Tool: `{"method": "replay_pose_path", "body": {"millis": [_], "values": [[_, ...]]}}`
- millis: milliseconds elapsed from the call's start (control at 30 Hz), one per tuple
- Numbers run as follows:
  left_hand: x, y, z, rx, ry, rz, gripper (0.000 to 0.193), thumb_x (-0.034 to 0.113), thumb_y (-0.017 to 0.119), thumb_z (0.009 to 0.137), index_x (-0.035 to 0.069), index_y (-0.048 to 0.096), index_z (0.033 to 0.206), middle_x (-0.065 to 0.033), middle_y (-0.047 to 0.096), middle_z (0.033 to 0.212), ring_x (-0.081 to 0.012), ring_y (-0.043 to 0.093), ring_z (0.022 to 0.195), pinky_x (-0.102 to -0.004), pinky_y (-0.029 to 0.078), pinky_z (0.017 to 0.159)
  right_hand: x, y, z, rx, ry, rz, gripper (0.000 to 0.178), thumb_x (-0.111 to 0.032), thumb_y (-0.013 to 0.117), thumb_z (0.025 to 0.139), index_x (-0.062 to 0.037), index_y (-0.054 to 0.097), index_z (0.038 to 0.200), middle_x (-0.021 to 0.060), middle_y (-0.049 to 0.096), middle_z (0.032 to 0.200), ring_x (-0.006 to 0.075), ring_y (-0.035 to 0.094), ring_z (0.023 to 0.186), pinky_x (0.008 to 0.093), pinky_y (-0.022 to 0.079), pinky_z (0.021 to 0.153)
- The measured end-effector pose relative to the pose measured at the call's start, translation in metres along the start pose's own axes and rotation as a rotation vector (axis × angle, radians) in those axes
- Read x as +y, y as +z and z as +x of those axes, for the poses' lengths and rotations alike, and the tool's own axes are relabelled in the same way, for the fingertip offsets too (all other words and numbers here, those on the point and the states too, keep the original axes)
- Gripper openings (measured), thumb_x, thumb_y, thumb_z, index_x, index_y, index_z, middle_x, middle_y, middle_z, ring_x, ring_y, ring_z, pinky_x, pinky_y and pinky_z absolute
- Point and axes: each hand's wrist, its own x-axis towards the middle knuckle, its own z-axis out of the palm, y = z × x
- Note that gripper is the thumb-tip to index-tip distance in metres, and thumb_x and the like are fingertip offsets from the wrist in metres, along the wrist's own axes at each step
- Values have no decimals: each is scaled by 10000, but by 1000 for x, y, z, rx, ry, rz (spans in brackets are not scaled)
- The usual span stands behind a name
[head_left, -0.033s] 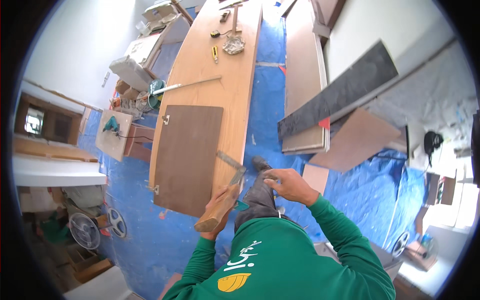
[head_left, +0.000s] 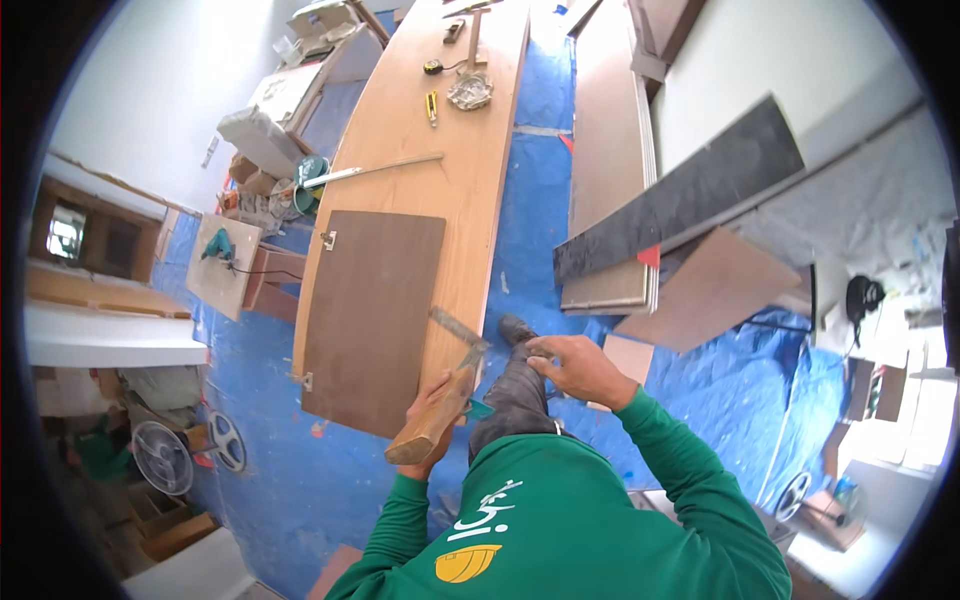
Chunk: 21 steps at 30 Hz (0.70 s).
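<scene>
My left hand [head_left: 428,398] is closed around a wooden-handled tool [head_left: 432,415] with a bent grey metal end, held over the near right edge of the workbench. A teal piece [head_left: 480,409] shows beside the handle; I cannot tell whether it belongs to the tool. Over my leg, my right hand [head_left: 575,366] has its thumb and fingers drawn together; whatever is in them, if anything, is hidden. A dark brown cabinet door panel [head_left: 375,310] with metal hinges along its left edge lies flat on the bench, left of the tool.
Along the long wooden bench [head_left: 465,200] lie a metal ruler [head_left: 385,167], a yellow utility knife [head_left: 431,107], a tape measure [head_left: 432,67] and a hammer [head_left: 474,45]. Boards [head_left: 610,190] and a dark plank [head_left: 690,190] lean at right. Blue sheeting [head_left: 270,420] covers the floor; a fan [head_left: 163,457] stands left.
</scene>
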Motion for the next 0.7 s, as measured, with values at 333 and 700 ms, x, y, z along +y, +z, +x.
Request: {"method": "replay_pose_path", "body": {"millis": [333, 700], "values": [[65, 9, 137, 335, 75, 102, 520, 96, 764, 1021, -8, 566, 1491, -159, 639, 1495, -241, 614, 1387, -383, 515, 1156, 102, -127, 140, -92, 126, -231, 383, -287, 737, 969, -5, 750, 1228, 266, 758, 1189, 444, 713, 1141, 512, 558, 997], [75, 35, 237, 647, -48, -110, 602, 147, 792, 1015, 7, 528, 1538, -163, 578, 1561, -253, 578, 1411, -394, 473, 1184, 194, -213, 503, -145, -233, -724, 306, -202, 656, 977, -30, 711, 1224, 269, 753, 1076, 456, 723, 1064, 551, 571, 938]]}}
